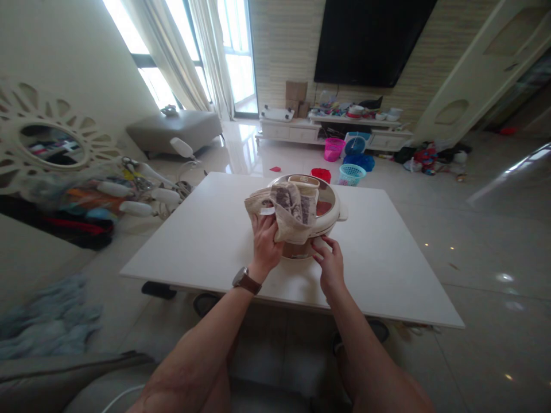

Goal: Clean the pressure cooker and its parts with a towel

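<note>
Left fingers (260,222) grip the cloth (289,213) draped over the cooker (332,202) at the middle of the desk (206,241); my right fingers (322,248) pinch its lower wall. I judge I'm wiping the lid; the next sweep calls for a steady brace.

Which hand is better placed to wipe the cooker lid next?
Left, probably. The left hand grips the cloth draped over the cooker, while the right hand only touches the cooker's front wall, holding nothing.

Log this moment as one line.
left hand: gripping cloth on cooker | right hand: touching cooker front | cooker: on table
</note>
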`<state>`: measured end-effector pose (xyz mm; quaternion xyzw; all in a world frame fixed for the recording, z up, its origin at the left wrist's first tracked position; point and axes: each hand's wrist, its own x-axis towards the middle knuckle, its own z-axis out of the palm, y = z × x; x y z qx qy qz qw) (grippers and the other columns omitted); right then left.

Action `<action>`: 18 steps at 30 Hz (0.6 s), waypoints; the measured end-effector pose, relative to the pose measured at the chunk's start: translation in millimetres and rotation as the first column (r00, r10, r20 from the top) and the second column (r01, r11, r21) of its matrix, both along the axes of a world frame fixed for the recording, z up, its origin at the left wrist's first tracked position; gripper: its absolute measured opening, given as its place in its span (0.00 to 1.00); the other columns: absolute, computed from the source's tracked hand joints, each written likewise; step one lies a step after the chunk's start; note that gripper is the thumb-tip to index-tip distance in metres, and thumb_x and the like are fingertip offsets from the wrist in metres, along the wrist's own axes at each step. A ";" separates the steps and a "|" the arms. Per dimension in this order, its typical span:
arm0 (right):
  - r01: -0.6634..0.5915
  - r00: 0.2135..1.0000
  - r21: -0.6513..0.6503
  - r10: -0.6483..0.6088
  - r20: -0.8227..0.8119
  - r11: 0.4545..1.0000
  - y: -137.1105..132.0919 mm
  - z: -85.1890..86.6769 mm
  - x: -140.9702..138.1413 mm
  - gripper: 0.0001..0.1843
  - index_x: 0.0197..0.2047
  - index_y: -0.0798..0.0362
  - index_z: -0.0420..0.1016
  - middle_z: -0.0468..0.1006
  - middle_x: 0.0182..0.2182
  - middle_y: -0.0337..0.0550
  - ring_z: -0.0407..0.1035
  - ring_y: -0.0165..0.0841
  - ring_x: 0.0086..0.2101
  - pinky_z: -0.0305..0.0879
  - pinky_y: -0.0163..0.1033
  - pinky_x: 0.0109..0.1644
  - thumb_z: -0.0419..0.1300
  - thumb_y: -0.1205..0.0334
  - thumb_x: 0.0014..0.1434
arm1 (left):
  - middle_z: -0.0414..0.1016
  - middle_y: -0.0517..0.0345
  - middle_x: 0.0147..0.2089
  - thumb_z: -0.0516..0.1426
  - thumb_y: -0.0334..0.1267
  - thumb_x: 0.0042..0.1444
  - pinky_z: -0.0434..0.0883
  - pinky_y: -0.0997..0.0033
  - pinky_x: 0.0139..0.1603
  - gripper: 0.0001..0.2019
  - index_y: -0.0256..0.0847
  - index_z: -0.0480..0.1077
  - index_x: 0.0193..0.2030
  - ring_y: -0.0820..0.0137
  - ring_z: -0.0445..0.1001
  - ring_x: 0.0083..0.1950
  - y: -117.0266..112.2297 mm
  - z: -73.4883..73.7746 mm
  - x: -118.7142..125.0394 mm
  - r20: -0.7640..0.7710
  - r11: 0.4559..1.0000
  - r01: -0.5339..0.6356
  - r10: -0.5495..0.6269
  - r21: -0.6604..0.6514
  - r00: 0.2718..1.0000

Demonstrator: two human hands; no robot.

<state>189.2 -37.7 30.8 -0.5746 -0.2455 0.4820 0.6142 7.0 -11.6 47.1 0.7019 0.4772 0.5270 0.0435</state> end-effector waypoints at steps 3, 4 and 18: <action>-0.007 1.000 0.006 0.006 0.014 1.000 0.5 -1.8 0.3 0.27 0.46 0.48 0.75 0.79 0.53 0.44 0.77 0.40 0.46 0.72 0.37 0.37 0.66 0.55 0.39 | 0.78 0.47 0.66 0.54 0.38 0.68 0.39 0.40 0.83 0.16 0.45 0.80 0.56 0.53 0.67 0.74 -14.0 1.7 10.1 -0.120 1.000 -0.007 0.006 -0.012 0.993; -0.006 1.000 0.007 0.006 0.020 1.000 0.5 -2.5 0.4 0.27 0.46 0.47 0.75 0.79 0.53 0.44 0.76 0.40 0.46 0.72 0.37 0.37 0.66 0.55 0.39 | 0.78 0.47 0.66 0.54 0.38 0.68 0.37 0.40 0.83 0.17 0.45 0.80 0.57 0.53 0.68 0.74 -13.1 2.0 10.5 -0.117 1.000 -0.019 0.017 -0.022 0.993; -0.022 0.998 0.035 0.020 0.053 0.999 0.2 -6.6 1.9 0.25 0.46 0.47 0.74 0.79 0.52 0.43 0.74 0.37 0.44 0.72 0.38 0.39 0.64 0.54 0.41 | 0.78 0.41 0.65 0.51 0.39 0.71 0.49 0.39 0.82 0.20 0.40 0.75 0.64 0.52 0.65 0.77 -52.8 -40.0 48.2 0.088 0.997 -0.039 0.033 0.063 0.996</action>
